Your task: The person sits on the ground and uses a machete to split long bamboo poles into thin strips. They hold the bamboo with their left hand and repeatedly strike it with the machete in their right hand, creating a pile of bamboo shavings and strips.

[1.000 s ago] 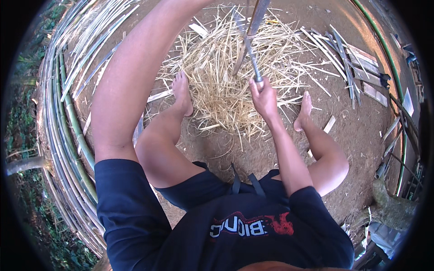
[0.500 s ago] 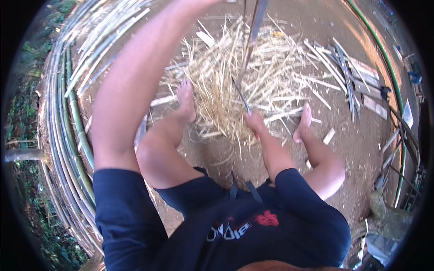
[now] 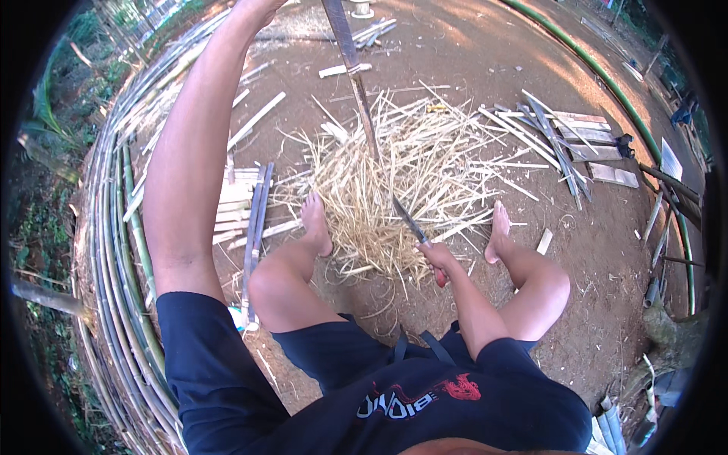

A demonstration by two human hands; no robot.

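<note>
Grips a knife (image 3: 410, 220) in the right hand (image 3: 437, 258), with fingers clenched around its red handle (image 3: 441, 279). Holds the left arm (image 3: 182, 174) out and high, with the left hand (image 3: 262, 7) partly cut off by the upper edge; cannot tell about its fingers, released or grasping. Has a long bamboo strip (image 3: 357, 83), dark above and browner below, aslant between the two hands, ahead and to the left of the right fingers. Lies nearer the right hand at the lower end, nearer the left hand at the top. Runs, along its long axis, from the upper edge down and slightly rightward, pointing its lower end at a heap of pale slivers (image 3: 440, 163); cannot tell whether touching them. Points the knife up and leftward, with its long axis from handle to tip slanting toward the strip's lower end, near but seemingly apart. Hinges, by judgement, on that gap between blade tip and strip end, nearest the right hand.
</note>
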